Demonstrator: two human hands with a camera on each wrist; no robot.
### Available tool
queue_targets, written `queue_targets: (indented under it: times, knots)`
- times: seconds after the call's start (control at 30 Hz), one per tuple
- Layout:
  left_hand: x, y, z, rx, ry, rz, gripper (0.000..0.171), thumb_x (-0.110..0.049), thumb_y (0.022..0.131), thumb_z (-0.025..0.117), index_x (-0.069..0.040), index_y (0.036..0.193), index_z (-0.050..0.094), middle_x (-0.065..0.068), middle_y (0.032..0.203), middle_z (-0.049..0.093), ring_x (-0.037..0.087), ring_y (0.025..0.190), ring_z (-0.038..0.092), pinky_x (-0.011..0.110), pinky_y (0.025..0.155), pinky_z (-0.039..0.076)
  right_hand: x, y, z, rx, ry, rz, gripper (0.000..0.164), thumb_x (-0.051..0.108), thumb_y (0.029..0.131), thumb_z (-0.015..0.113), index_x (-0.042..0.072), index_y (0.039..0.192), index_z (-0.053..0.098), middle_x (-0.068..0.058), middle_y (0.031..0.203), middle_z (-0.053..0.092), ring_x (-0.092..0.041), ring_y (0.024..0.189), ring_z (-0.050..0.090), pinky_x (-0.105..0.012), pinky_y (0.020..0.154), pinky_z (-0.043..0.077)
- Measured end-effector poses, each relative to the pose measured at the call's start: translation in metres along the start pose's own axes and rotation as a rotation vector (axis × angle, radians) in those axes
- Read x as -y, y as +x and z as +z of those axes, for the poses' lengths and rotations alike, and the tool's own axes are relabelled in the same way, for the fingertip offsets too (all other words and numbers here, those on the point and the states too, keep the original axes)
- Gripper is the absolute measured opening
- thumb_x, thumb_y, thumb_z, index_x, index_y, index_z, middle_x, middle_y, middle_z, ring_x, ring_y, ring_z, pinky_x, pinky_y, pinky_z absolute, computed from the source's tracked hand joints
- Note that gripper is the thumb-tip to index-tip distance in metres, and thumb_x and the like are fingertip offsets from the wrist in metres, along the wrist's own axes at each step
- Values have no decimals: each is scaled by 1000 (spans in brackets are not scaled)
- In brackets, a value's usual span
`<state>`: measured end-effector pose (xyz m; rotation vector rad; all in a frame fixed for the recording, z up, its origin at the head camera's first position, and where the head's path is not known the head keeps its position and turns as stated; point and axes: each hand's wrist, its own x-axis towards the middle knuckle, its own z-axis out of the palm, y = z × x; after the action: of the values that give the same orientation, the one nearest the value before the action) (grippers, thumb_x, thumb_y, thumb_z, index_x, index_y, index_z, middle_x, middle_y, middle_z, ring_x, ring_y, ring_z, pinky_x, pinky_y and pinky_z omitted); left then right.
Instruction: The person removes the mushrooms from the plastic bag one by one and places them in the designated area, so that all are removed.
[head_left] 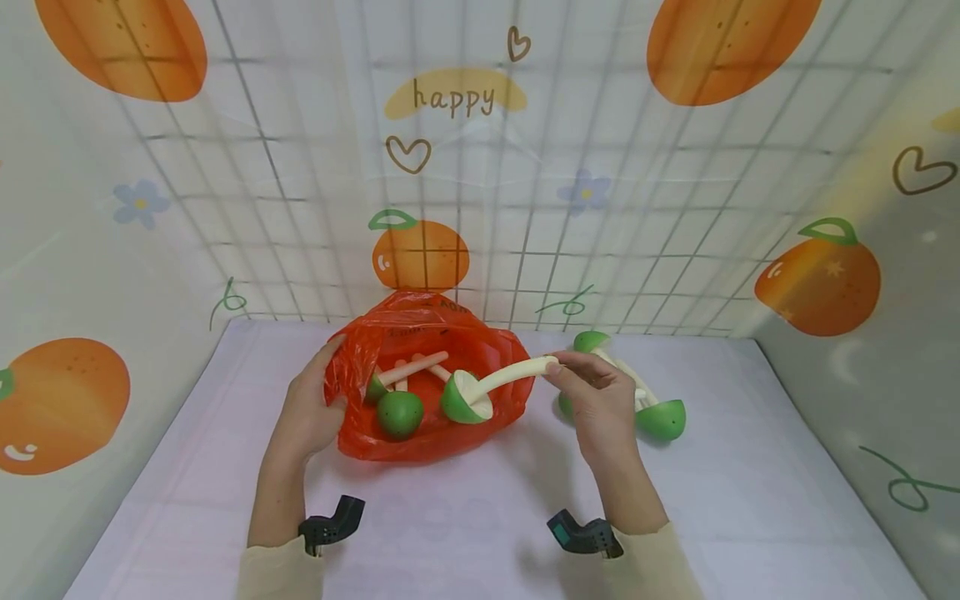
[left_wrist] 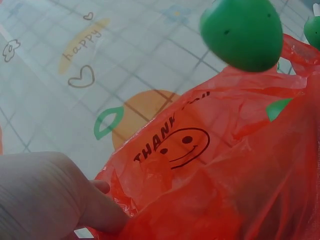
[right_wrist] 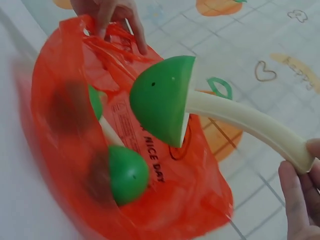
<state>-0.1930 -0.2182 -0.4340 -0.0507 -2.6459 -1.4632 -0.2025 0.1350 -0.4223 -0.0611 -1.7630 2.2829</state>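
Note:
A red plastic bag [head_left: 420,310] lies with its mouth spread toward me. My left hand [head_left: 311,408] grips its left rim, thumb at the edge; in the left wrist view that hand [left_wrist: 50,195] pinches the film. Between thumb and fingers, my right hand [head_left: 603,408] holds a toy mushroom [right_wrist: 162,100] by the end of its curved cream stem. Its green half-round cap hangs over the bag's opening at the right. Inside the bag are several more toy mushrooms [head_left: 400,415], some with pinkish-looking stems, partly hidden by one another and the film.
A group of green-capped toy mushrooms [head_left: 662,419] lies on the table right of the bag, partly behind my right hand. A printed cloth with oranges covers a wire grid [head_left: 540,275] at the back. The white tabletop [head_left: 435,533] extends in front.

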Motion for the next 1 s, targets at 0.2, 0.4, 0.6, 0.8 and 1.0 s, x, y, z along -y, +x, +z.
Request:
queue_targets:
  times: [0.2,0.4,0.6,0.8,1.0]
  knots:
    - [-2,0,-1,7,14,4,87,15,90,61,-14,166,31,14,165,39,40,150,37,60,112,44,9,3,-23,-20,95,-17,13,-11,90,75,-7,101,78,-5,93,78,-18,90,73,-27,88,61]
    - [-3,-1,-2,13,18,-13,87,14,91,61,-15,166,30,14,165,39,41,149,38,61,111,45,20,6,-42,-13,124,-49,12,-14,90,73,-9,99,78,-7,91,78,-19,93,73,-28,94,59]
    - [-3,-2,-1,12,18,-22,87,14,91,61,-15,166,30,14,165,40,41,148,39,60,110,46,30,10,-61,-17,133,-31,11,-12,90,74,-6,98,79,-9,93,79,-18,92,75,-27,90,60]
    - [-3,-2,-1,14,29,-29,87,14,91,61,-15,167,29,14,165,39,41,148,39,61,109,46,32,14,-78,-21,114,-13,13,-12,92,72,-4,100,80,-7,94,79,-17,91,74,-24,88,60]
    - [-4,-2,0,14,30,-29,87,13,91,62,-16,166,30,14,165,39,41,148,39,60,108,47,33,18,-98,3,159,-17,14,-12,93,71,-6,103,79,-9,98,79,-18,94,73,-25,90,59]
